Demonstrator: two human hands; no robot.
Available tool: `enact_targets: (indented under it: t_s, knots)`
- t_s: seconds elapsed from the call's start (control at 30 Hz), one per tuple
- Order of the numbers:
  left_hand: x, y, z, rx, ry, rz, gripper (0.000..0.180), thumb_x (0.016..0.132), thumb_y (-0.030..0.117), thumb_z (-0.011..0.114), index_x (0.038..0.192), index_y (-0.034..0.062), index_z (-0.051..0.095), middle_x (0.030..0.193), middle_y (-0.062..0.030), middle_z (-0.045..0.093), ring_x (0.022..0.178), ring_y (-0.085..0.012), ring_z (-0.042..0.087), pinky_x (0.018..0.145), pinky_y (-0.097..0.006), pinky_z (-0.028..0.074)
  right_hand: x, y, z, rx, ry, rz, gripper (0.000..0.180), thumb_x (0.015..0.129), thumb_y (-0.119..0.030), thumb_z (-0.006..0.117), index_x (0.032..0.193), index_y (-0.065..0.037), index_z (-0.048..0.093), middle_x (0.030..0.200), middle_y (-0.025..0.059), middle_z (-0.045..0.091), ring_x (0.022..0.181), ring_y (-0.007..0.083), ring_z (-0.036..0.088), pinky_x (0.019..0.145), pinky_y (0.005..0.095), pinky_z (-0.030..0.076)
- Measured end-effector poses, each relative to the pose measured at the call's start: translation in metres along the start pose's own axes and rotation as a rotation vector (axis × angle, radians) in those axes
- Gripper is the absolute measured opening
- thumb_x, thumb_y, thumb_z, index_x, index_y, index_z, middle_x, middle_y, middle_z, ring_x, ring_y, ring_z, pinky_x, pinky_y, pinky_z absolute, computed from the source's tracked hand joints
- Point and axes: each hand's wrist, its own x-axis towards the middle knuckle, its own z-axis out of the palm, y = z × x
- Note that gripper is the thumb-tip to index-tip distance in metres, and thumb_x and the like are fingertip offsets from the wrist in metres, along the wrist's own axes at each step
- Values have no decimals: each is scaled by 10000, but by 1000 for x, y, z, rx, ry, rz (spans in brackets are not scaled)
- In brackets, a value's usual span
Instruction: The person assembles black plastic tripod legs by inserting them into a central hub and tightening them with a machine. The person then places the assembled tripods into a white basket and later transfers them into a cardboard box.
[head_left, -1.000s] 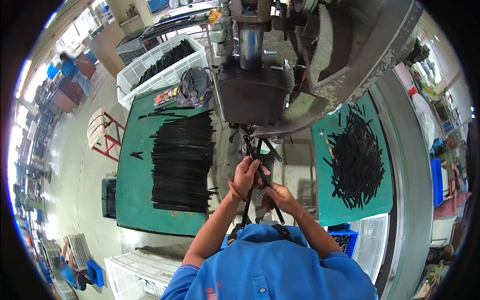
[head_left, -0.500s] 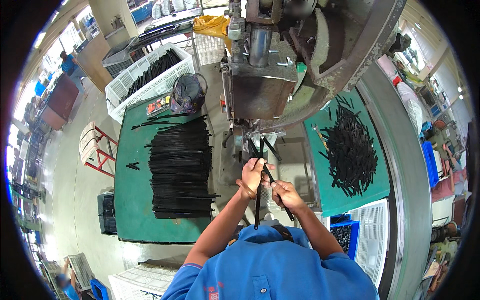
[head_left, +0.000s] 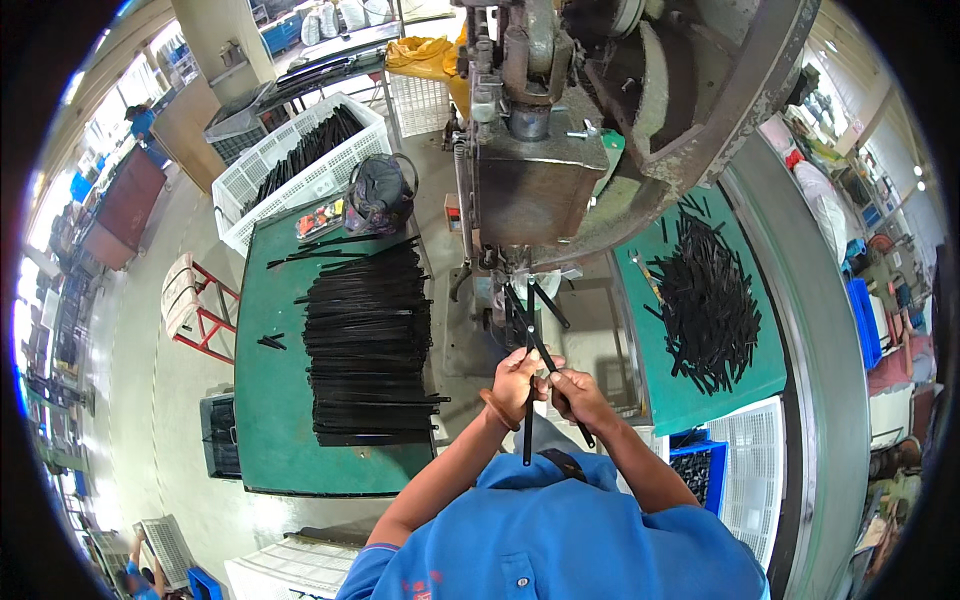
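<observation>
My left hand [head_left: 517,385], with a brown bangle at its wrist, is closed around a long black flat strip [head_left: 527,440] that points toward my body. A second black strip [head_left: 583,431] slants down to the right, and my right hand [head_left: 581,396] grips it. The two strips cross just beyond my fingers, where a small bright spot shows; whether they are joined there I cannot tell. Both hands are close together in front of my chest, on the near side of a large metal press [head_left: 540,190]. More black strips [head_left: 550,304] stick out below the press head.
On the left, a green table [head_left: 270,420] bears a wide stack of long black strips [head_left: 370,345] and a dark bag [head_left: 380,195]. A heap of short black strips [head_left: 705,300] and a wrench [head_left: 648,275] lie on the right table. White crates [head_left: 745,470] and a red-legged stool [head_left: 205,310] stand around.
Both hands have drawn back toward my body, away from the press, with the crossed strips. Less of the press's shiny column shows now.
</observation>
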Motion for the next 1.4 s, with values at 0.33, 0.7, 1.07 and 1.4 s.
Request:
enact_targets:
  t_s: [0.33, 0.7, 1.07, 1.4]
  knots:
    - [-12, 19, 29, 141, 60, 66, 264, 987, 221, 455, 1140, 26, 546, 980, -116, 668, 518, -88, 485, 432, -233, 410, -3, -6, -5, -2, -43, -45, 320, 1006, -304, 413, 890, -53, 575, 537, -30, 433, 421, 53, 336, 389, 224, 275]
    - [-48, 8, -77, 725, 801, 485, 429, 867, 217, 627, 1207, -27, 533, 838, -80, 638, 725, -151, 584, 648, -284, 474, 48, 55, 87, -1109, -271, -490, 357, 887, -235, 534, 1156, -5, 483, 883, 230, 627, 742, 421, 605, 614, 502, 473]
    - [-252, 1, -146, -266, 732, 641, 489, 953, 145, 516, 1409, 62, 361, 932, -63, 627, 640, -130, 569, 602, -272, 479, 174, 125, 181, -1342, -456, -920, 361, 773, -247, 683, 1072, -76, 575, 1010, 90, 566, 908, 299, 588, 779, 388, 504]
    - [-316, 5, -158, -382, 710, 816, 553, 945, 159, 543, 1435, 69, 302, 1008, -87, 626, 730, -152, 638, 651, -306, 545, 205, 190, 214, -1758, -400, -808, 344, 750, -302, 737, 900, -89, 513, 904, 83, 561, 865, 240, 617, 665, 329, 530]
